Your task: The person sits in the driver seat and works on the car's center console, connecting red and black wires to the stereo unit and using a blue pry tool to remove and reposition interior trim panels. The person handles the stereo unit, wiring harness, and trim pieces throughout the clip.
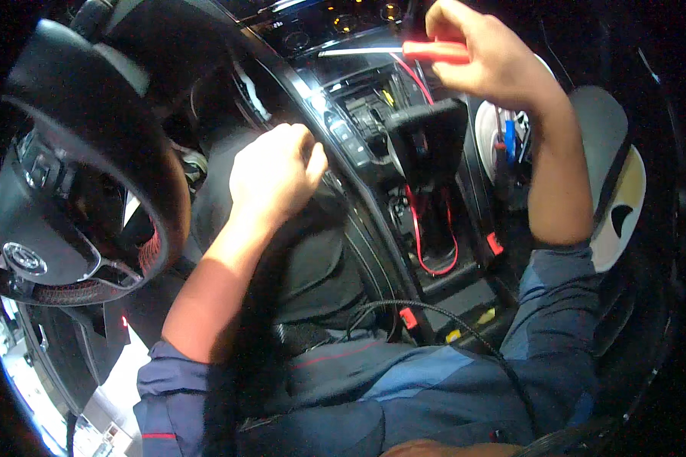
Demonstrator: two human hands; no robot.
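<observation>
My right hand [472, 61] grips the red handle [431, 52] of a tool with a long, thin, light shaft pointing left, held over the upper dashboard panel. A red cable [419, 84] runs just behind the shaft; a red loop also lies in the centre console [427, 286] below a black raised part [427, 137], perhaps the gear lever. My left hand [278, 171], brightly lit, is curled beside the long silver-edged console trim [343, 137]; what its fingers hold, if anything, is hidden.
The steering wheel [141, 129] fills the left. A round pale tray [488, 145] with tools sits right of the console. Red buckle-like pieces [408, 318] flank the console. A black braided hose [457, 327] crosses my lap. The door opening lies at lower left.
</observation>
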